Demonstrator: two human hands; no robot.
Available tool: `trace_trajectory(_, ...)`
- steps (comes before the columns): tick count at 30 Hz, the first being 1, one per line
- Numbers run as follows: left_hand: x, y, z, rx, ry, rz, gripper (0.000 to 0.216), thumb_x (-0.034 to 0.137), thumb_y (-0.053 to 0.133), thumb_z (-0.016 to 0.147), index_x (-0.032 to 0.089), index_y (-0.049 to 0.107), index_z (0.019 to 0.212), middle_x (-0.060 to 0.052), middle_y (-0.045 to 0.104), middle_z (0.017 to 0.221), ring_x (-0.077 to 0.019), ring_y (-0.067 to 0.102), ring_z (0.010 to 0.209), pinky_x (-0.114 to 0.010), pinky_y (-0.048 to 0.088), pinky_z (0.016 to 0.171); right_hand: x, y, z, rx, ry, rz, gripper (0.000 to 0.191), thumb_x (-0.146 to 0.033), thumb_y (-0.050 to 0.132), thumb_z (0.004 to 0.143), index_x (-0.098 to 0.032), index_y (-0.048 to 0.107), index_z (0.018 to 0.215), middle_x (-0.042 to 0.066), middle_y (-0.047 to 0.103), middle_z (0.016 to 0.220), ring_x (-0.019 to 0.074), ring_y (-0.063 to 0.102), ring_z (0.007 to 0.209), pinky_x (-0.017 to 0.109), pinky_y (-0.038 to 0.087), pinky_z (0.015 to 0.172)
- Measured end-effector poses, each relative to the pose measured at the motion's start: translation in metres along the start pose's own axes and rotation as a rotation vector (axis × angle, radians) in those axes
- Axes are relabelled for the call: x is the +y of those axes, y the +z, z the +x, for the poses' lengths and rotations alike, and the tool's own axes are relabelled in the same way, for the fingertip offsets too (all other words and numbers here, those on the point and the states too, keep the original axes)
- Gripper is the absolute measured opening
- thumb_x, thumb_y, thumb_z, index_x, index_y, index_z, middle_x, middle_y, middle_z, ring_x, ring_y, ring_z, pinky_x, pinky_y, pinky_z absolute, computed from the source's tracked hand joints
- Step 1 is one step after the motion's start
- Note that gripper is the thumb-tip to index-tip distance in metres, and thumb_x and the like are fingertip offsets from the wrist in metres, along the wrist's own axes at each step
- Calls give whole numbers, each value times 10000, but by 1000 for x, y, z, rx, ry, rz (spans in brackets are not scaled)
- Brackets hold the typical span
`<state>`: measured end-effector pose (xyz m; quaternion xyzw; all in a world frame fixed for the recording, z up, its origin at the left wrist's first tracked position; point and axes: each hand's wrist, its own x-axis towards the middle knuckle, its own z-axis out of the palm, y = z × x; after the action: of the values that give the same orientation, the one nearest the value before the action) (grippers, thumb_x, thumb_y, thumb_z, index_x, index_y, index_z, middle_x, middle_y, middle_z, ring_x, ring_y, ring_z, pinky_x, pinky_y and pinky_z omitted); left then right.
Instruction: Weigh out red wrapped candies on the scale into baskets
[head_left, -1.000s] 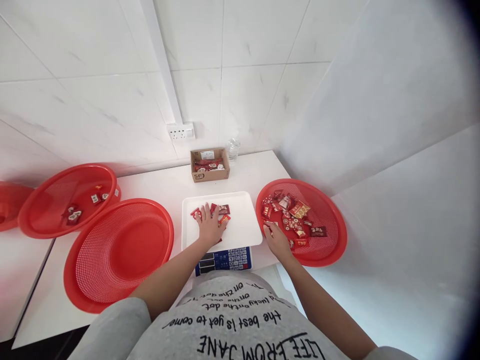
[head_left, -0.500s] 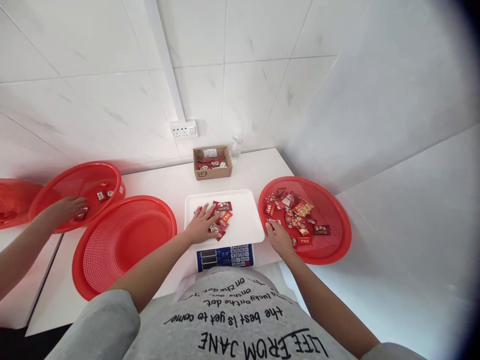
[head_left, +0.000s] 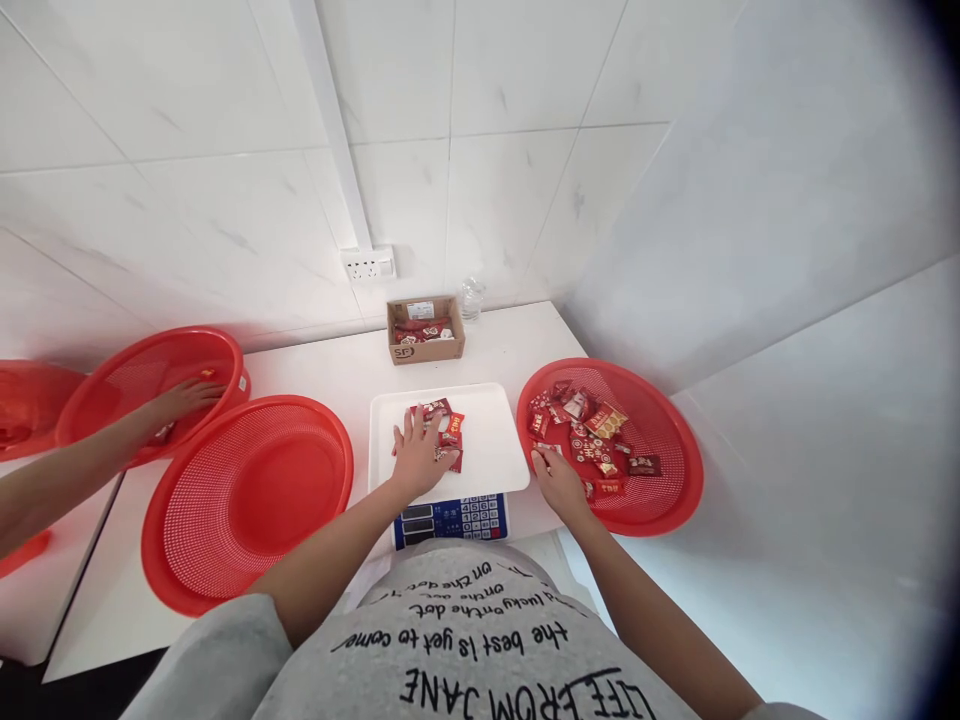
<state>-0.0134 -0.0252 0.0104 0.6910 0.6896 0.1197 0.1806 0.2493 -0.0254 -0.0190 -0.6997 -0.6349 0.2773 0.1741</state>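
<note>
My left hand (head_left: 420,455) lies with fingers spread over several small red snack packets (head_left: 454,428) on the white tray (head_left: 491,455) of a weighing scale. The scale's blue keypad panel (head_left: 450,520) shows in front of the tray. My right hand (head_left: 556,478) is closed at the near left rim of a red plastic basket (head_left: 679,480), its fingers curled over the edge. Red and gold packets (head_left: 592,420) lie in that basket, one close by my right fingertips.
An empty-looking red basket (head_left: 169,520) stands left of the scale. Beyond it, another person's hand (head_left: 191,397) reaches into a second basket (head_left: 82,395). A cardboard box (head_left: 426,350) of packets and a clear plastic bottle (head_left: 472,298) stand near the wall.
My left hand has shifted slightly right over the packets on the tray. My right hand has stayed at the rim. The other person's hand has moved right and deeper into their basket.
</note>
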Motion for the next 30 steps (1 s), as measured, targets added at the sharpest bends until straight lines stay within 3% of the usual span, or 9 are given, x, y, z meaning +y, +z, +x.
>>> trace_trajectory(4,-21,-14,20,-85,334,106,702,593,533,744,286,376,1356,-70,160,1516,-314,2,1385,-543,-1,1089,-1,-1,0,-11,-3,-6,443,-419,287,874,-169,597,1068,104,615,1131,216,551,1043,333,407,888)
trace_trajectory(6,-26,-14,26,-136,397,111,633,606,498,763,321,418,1323,-40,212,1504,-296,45,1387,-528,17,1096,-1,-1,0,-15,-2,-10,448,-419,282,876,-165,596,1070,108,615,1130,219,549,1045,335,405,888)
trace_trajectory(9,-23,-5,24,-117,307,75,577,563,444,817,296,420,1328,-46,241,1494,-286,105,1382,-502,68,1104,0,0,0,-14,2,-15,452,-417,279,878,-161,595,1074,114,617,1129,222,549,1046,338,401,890)
trace_trajectory(14,4,15,8,50,-27,-19,565,490,400,860,210,394,1351,-116,191,1502,-339,83,1376,-541,96,1087,-1,-1,-1,-12,14,-8,441,-420,291,875,-177,600,1073,102,623,1122,218,564,1013,333,411,861)
trace_trajectory(18,12,17,4,73,-162,-115,593,495,366,871,192,329,1379,-159,158,1502,-338,100,1374,-565,143,1065,-3,-2,-2,-13,34,-10,439,-420,297,872,-176,603,1072,97,624,1123,213,563,1009,324,412,854)
trace_trajectory(25,-25,-3,-5,-98,89,-56,685,533,516,787,284,302,1388,-64,158,1516,-320,42,1383,-569,73,1075,-4,-2,-1,-21,30,-23,439,-420,288,877,-179,594,1079,92,614,1147,205,560,1034,302,405,870)
trace_trajectory(30,-42,-11,-20,-182,134,-6,722,478,600,745,284,315,1379,-65,164,1514,-318,97,1378,-558,95,1080,-3,-2,-1,-24,20,-11,440,-419,290,876,-174,600,1069,97,616,1141,202,558,1035,299,400,880)
